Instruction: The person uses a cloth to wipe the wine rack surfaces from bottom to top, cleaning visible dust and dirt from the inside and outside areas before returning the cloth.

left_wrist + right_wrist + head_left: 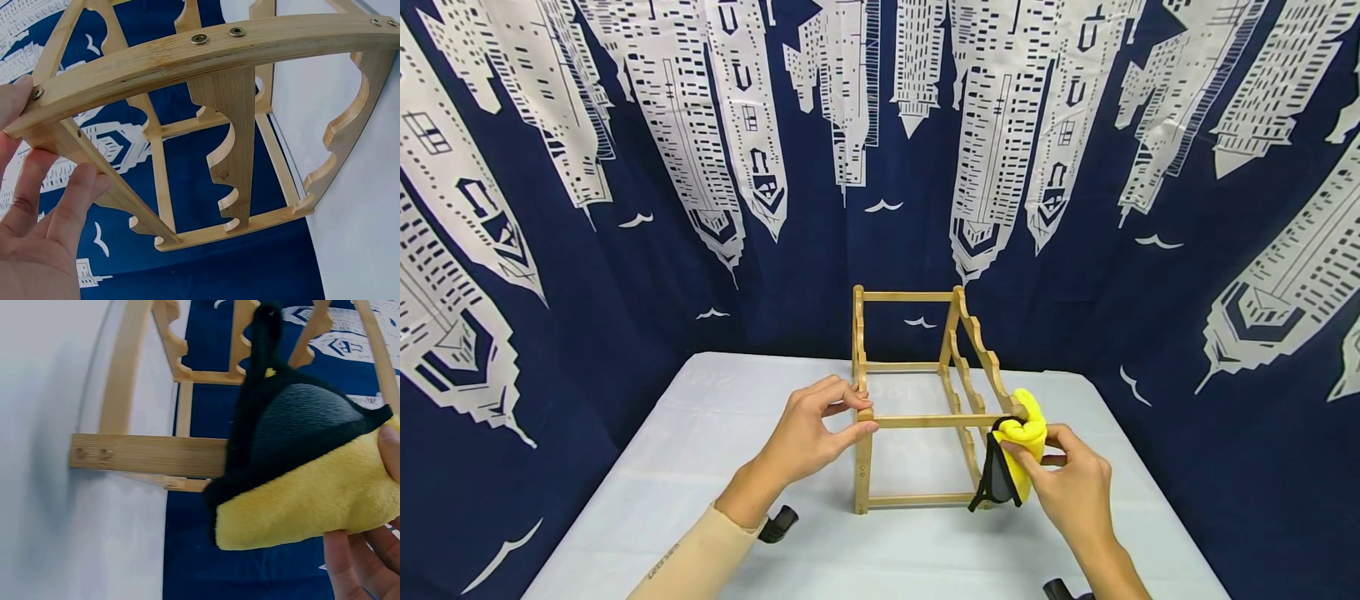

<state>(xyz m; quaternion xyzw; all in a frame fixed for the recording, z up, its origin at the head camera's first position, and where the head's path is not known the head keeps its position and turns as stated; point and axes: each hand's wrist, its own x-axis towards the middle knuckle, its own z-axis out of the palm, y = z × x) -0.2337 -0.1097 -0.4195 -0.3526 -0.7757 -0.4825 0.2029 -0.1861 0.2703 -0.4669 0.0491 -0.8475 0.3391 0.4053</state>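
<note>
A light wooden rack (pixel 925 422) with scalloped side rails stands on the table. My left hand (pixel 811 427) pinches its near left top corner between thumb and fingers; the left wrist view shows the fingertips around the end of the curved wooden bar (pixel 156 59). At the near right corner, my right hand (pixel 1072 482) grips a folded yellow cloth (pixel 1032 433) with black edging and a grey reverse side. The cloth wraps over that corner's top and hangs down beside the post. In the right wrist view the cloth (pixel 294 500) covers part of the wooden post.
A white cover lies over the table (pixel 745 400). Behind and around it hangs a dark blue curtain (pixel 820 275) printed with white buildings and birds. Black wrist-worn devices (pixel 778 524) show near both forearms.
</note>
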